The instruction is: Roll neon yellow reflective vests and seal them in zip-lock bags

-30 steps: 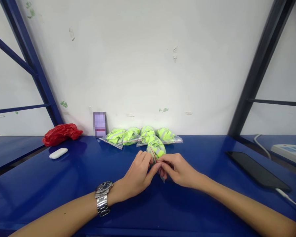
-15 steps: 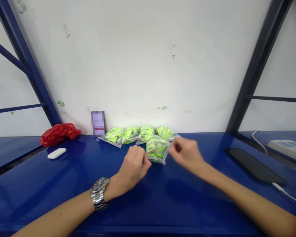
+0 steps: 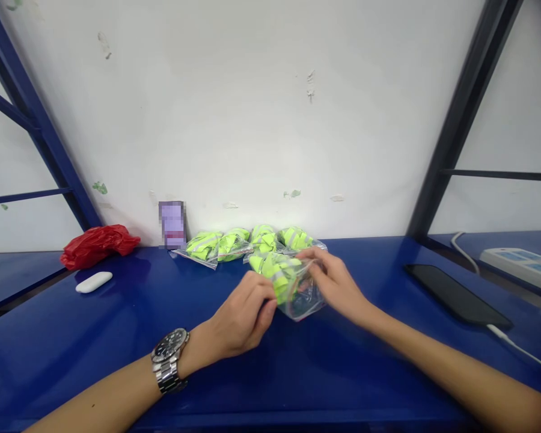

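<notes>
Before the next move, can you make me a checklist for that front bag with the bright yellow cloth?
1. Left grip at the front bag's left side: ok.
2. Right grip touching the clear plastic: ok, at the right side.
3. Yellow cloth in the bag: ok.
4. Bag sealed shut: cannot tell, too blurred.
5. Four other bags behind it: ok, along the wall.
6. Black phone apart from the bag: ok, off to the right.

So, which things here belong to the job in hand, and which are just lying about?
Seemingly part of the job:
clear bag of yellow-green fabric, at the fingers
probably the four similar bags behind it

Apparently just lying about:
red plastic bag
small white case
purple-screened device by the wall, pixelated
black phone with white cable
</notes>
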A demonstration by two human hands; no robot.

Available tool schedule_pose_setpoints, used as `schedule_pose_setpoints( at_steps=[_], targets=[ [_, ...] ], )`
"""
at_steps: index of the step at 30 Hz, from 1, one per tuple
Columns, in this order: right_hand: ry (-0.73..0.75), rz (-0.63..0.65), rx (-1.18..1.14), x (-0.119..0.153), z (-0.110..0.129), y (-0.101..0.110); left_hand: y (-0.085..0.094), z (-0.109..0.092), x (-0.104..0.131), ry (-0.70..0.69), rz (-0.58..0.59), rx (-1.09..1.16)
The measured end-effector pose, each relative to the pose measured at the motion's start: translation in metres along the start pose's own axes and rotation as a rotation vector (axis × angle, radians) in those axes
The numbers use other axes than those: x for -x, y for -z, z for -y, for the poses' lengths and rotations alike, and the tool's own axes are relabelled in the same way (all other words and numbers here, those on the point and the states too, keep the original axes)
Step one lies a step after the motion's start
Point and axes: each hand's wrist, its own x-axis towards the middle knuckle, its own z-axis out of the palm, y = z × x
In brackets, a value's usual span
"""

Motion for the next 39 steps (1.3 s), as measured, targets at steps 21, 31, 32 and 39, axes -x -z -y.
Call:
schedule_pose_setpoints(
  at_steps=[21, 31, 32, 39],
  targets=[
    [-0.175, 0.15, -0.193, 0.0, -0.03, -0.006, -0.009, 0.05, 0.008, 0.909, -0.195, 0.074],
    [-0.125, 0.238, -0.238, 0.002, -0.019, -0.011, -0.006, 0.028, 0.003, 0.695, -0.168, -0.07],
    [-0.088, 0.211, -0.236, 0.001, -0.019, -0.012, -0.005, 0.028, 0.002, 0.69, -0.176, -0.076],
    [0.079, -0.028, -0.097, -0.014, -0.028, -0.002, 0.011, 0.052, -0.004, 0.743, -0.217, -0.177]
  ],
)
